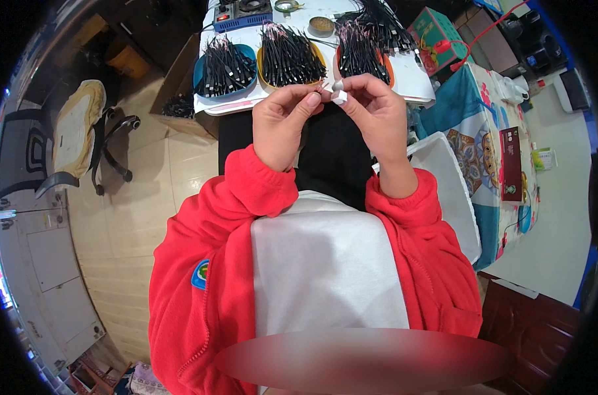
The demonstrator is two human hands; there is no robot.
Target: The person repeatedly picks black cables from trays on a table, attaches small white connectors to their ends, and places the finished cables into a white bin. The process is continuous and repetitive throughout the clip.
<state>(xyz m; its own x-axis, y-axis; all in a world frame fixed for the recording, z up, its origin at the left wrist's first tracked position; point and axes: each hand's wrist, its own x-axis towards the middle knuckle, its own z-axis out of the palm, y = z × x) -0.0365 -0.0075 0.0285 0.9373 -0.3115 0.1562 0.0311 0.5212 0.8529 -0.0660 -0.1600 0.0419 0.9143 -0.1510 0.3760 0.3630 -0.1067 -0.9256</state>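
My two hands meet in front of me, just short of the table's near edge. Thumb and forefinger of my left hand [279,122] pinch together on thin reddish wire ends [323,86]. My right hand [380,118] is closed too, its thumb and forefinger tips close to those wires. Something small and white [339,97] shows at the right thumb tip, and a pale grey-white bit is at the forefinger; whether these are wraps or a held piece I cannot tell. Beyond my hands, black cables with pinkish ends fill a blue tray [200,84], a yellow tray [260,66] and an orange tray [391,76].
More black cables [384,23] lie behind the trays, beside a round tin [321,25] and a blue device [243,18]. A cardboard box [174,102] stands left of the table. On my right are a white foam bin [473,217] and a cloth-covered table [486,230]. An office chair [75,141] is farther left.
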